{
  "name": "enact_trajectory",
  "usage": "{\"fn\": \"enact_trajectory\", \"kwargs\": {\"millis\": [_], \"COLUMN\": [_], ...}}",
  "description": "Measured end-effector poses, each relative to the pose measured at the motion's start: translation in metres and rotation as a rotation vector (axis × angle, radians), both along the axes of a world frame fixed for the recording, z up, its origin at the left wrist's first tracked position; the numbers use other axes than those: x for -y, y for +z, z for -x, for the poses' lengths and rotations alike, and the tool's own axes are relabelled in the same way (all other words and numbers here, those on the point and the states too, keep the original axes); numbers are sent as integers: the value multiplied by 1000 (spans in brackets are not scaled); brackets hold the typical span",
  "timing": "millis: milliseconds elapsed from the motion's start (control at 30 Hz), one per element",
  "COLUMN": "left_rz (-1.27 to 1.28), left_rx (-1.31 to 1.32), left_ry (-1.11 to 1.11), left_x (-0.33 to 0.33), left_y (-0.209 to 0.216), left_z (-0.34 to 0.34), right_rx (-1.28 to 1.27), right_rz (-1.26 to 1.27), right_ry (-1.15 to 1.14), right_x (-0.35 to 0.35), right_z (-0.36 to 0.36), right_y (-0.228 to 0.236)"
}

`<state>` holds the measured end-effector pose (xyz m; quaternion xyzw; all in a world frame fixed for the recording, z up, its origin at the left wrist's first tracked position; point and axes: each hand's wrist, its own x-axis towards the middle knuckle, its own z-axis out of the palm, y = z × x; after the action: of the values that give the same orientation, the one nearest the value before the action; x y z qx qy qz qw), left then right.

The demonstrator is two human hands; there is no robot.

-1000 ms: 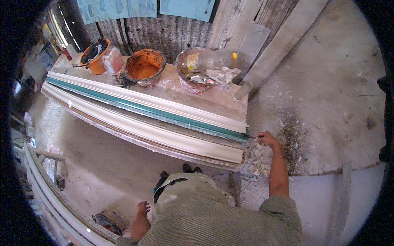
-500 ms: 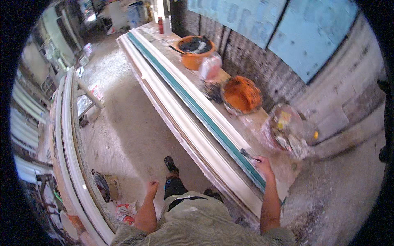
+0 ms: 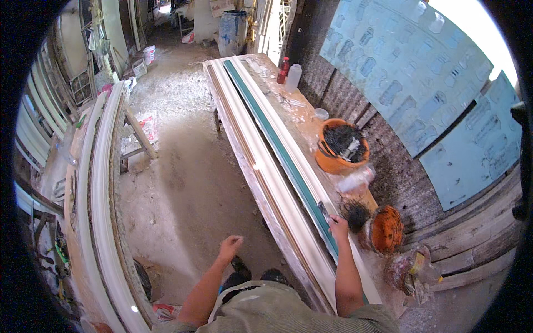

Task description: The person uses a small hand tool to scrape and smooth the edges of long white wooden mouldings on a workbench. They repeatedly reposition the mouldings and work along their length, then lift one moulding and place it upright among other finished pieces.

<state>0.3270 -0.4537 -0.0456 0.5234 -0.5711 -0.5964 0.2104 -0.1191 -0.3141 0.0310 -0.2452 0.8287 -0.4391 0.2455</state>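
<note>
My right hand point(image 3: 338, 226) is closed round a small flat-headed tool point(image 3: 323, 211); its dark head lies over the teal strip, and I cannot tell whether it is a scraper or a brush. That teal strip point(image 3: 266, 123) runs lengthwise between long white mouldings point(image 3: 250, 141) on the bench. My left hand point(image 3: 230, 245) hangs over the floor beside the bench, its fingers curled, with nothing visible in them. Right of the tool lies a dark bristly clump point(image 3: 353, 215), next to an orange bucket tipped on its side point(image 3: 387, 228).
An orange tub of dark material point(image 3: 341, 150) stands on the bench, near a clear plastic container point(image 3: 357, 179). Farther off are a red bottle point(image 3: 283, 70) and a white bottle point(image 3: 293, 77). More white mouldings point(image 3: 102, 166) lie on a left bench. Corrugated wall point(image 3: 383, 133) borders the right.
I have stepped forward along the bench, and the view has turned. The tool has moved along the teal strip toward the far end. My left arm has swung forward.
</note>
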Motion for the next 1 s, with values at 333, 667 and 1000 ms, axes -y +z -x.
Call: {"fn": "enact_trajectory", "kwargs": {"millis": [333, 667, 1000], "left_rz": [-191, 60, -23], "left_rx": [-264, -100, -59], "left_ry": [-399, -590, -535], "left_x": [227, 528, 737], "left_y": [106, 120, 122], "left_z": [90, 135, 168], "right_rx": [-155, -259, -390], "right_rz": [-34, 24, -71], "right_ry": [-41, -4, 37], "right_x": [267, 569, 851], "right_z": [-15, -30, -28], "right_y": [-4, 17, 44]}}
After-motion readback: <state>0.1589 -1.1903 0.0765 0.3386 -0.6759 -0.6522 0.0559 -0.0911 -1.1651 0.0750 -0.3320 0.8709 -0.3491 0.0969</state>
